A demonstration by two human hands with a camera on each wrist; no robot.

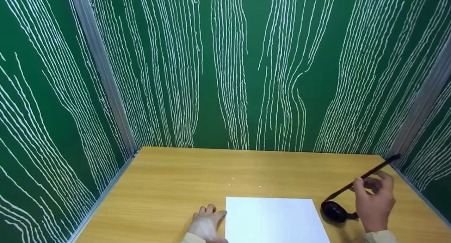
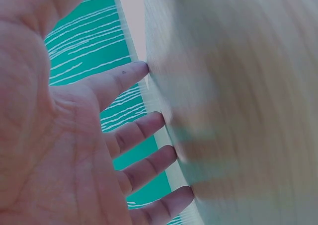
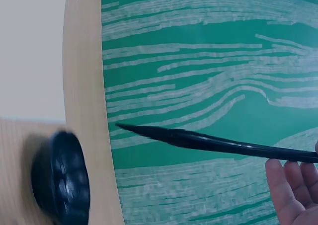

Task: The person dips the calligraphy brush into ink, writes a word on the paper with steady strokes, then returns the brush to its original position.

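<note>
My right hand (image 1: 375, 200) pinches a dark, slim writing brush (image 1: 347, 190) by its shaft, between thumb and fingers. The brush slants, its lower end at the rim of a small, shiny black dish (image 1: 334, 212) with a short stub handle; whether they touch I cannot tell. In the right wrist view the brush (image 3: 198, 139) shows a tapered point, and the dish (image 3: 62, 178) lies nearby. A white sheet of paper (image 1: 271, 218) lies between the hands. Its left edge meets my left hand (image 1: 206, 223), whose spread fingertips (image 2: 184, 194) rest on the table.
The yellow wooden table (image 1: 197, 172) has a few pale specks behind the paper. Green walls (image 1: 296, 42) with wavy white lines enclose it at the back and both sides, with grey posts (image 1: 102, 63) at the corners.
</note>
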